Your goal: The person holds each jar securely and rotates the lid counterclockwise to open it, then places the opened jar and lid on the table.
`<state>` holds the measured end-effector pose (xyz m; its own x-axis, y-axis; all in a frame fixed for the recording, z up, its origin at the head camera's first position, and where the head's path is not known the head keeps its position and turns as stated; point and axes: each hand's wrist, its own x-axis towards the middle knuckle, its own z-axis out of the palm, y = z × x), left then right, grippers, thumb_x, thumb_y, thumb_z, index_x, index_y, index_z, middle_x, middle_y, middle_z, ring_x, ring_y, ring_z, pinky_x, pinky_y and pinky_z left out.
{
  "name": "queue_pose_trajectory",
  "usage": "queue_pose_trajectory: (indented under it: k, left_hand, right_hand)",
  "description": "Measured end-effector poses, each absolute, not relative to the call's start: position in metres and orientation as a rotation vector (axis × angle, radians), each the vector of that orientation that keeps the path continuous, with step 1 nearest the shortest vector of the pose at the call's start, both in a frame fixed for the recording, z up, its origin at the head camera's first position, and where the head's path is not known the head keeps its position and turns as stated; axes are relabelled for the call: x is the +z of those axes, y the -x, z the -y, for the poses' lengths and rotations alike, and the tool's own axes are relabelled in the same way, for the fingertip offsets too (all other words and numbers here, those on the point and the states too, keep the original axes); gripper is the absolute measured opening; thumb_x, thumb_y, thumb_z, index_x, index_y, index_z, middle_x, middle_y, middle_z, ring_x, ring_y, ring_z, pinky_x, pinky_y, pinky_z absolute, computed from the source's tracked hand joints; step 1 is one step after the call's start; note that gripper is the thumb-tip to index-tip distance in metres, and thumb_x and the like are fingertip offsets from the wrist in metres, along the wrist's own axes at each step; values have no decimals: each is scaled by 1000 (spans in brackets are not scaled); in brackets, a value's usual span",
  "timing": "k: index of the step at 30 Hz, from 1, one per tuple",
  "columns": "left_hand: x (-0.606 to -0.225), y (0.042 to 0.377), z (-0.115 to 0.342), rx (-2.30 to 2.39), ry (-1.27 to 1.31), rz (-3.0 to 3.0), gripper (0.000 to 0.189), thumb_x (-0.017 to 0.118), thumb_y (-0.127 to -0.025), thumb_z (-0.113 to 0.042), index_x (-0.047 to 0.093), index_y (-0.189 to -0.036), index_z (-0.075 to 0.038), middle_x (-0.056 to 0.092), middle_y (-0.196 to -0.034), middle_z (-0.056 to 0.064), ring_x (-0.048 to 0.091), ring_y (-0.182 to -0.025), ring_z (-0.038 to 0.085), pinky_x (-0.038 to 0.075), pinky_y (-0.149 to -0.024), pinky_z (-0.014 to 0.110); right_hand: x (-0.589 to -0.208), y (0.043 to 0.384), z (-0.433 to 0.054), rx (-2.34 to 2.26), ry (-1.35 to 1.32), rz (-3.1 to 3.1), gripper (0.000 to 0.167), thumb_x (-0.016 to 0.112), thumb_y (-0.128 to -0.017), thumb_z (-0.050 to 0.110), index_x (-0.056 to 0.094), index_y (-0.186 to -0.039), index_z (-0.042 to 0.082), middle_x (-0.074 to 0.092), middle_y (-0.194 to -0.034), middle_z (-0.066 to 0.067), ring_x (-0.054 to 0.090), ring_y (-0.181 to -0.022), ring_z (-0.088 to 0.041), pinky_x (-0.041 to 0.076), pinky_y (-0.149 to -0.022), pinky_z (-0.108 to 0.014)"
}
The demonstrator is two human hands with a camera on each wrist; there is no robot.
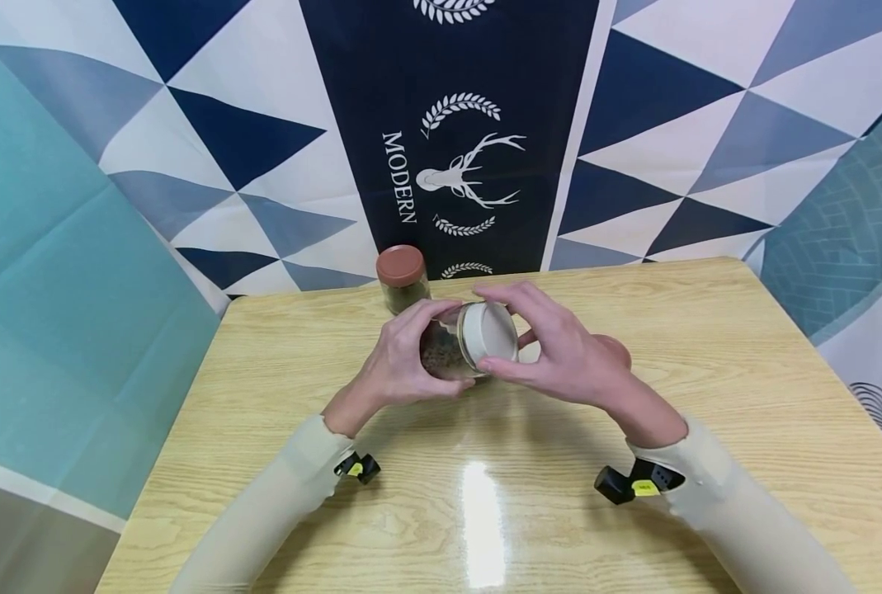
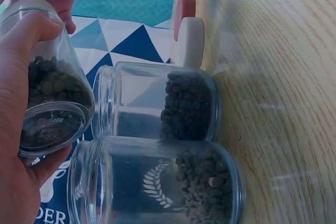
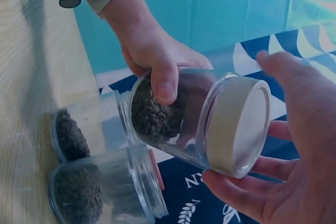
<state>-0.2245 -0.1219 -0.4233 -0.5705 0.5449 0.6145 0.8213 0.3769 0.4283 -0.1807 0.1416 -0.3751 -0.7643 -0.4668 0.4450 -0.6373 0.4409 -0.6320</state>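
My left hand (image 1: 403, 355) grips a glass jar (image 1: 441, 346) of dark pellets, tilted above the table, its thumb pressing the glass in the right wrist view. A white lid (image 1: 488, 332) sits on the jar's mouth. Around this lid my right hand (image 1: 563, 346) is spread. One fingertip touches the lid's edge in the right wrist view, while the finger on the opposite side stands apart. Below stand two uncovered glass jars, one (image 2: 142, 103) beside the other (image 2: 142, 182), each partly filled with dark pellets. The hands and the raised jar mostly hide them in the head view.
At the back of the wooden table (image 1: 277, 371) stands a jar with a red lid (image 1: 401, 266). Another red lid (image 1: 613, 351) lies partly behind my right hand. Beside it a loose white lid (image 2: 190, 43) shows in the left wrist view. Patterned cloth (image 1: 262, 148) hangs behind.
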Motion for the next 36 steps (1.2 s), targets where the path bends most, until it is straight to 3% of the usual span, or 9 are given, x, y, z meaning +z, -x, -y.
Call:
queue_pose_trajectory:
  k: [5, 16, 22, 26, 36]
  left_hand:
    - [-423, 224, 123, -1026, 1192, 2278, 99, 106, -67, -28, 60, -150, 1, 75, -137, 16, 75, -124, 33, 65, -109, 48]
    - [-424, 225, 122, -1028, 1204, 2268, 99, 106, -67, -27, 60, -150, 1, 75, -138, 16, 75, -125, 34, 65, -110, 48]
    - [-425, 225, 122, -1014, 1195, 2264, 99, 106, -66, -29, 61, -149, 0, 75, -136, 16, 75, -124, 31, 65, -109, 47]
    - [-425, 224, 121, -1012, 1196, 2262, 99, 107, -66, -29, 61, -149, 0, 75, -138, 15, 74, -126, 29, 64, -110, 46]
    - [-426, 223, 121, -1040, 1195, 2281, 99, 106, -67, -28, 60, -150, -1, 75, -140, 15, 74, -127, 29, 64, -110, 47]
  right_hand:
    - [-376, 180, -139, 1230, -957, 2494, 66, 91, -93, 12, 65, -154, 9, 65, -143, -15, 67, -123, -28, 70, -80, -32]
    - [-378, 182, -143, 1139, -1038, 2447, 68, 92, -91, 13, 65, -153, 11, 65, -143, -15, 66, -122, -26, 68, -78, -33]
    - [-384, 187, -146, 1019, -1177, 2303, 71, 91, -83, 10, 68, -149, 11, 64, -149, -17, 65, -137, -34, 68, -96, -45]
    - [-388, 189, -147, 975, -1244, 2223, 70, 89, -78, 6, 70, -146, 13, 63, -152, -17, 61, -142, -35, 63, -107, -39]
    - [-388, 189, -148, 964, -1346, 2185, 69, 86, -80, 4, 68, -145, 13, 61, -156, -18, 58, -144, -34, 61, -108, -38]
